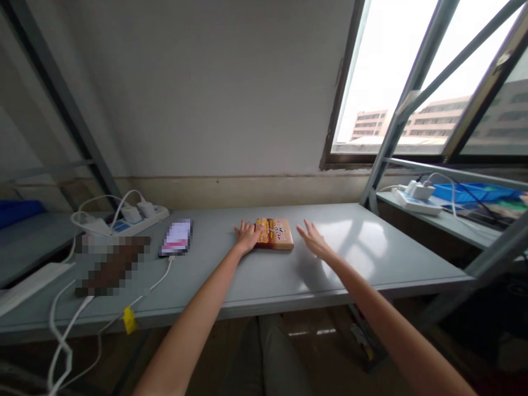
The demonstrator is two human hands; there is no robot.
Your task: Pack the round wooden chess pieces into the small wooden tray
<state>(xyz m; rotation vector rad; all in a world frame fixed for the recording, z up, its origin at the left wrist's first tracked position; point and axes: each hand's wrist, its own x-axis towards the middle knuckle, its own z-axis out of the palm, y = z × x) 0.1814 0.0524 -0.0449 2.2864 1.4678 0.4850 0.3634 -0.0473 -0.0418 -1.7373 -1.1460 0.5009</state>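
A small flat orange and yellow box (275,233) lies on the grey table (289,275), near its far edge. My left hand (246,237) rests flat with fingers spread on the table, touching the box's left edge. My right hand (312,239) hovers open just right of the box, fingers stretched out, a short gap away from it. Neither hand holds anything.
A phone (177,237) on a white cable lies left of the box. A white power strip (132,219) with chargers sits at the far left. Another power strip (416,198) sits on a side table at right. Slanted metal frame bars (396,126) cross the window.
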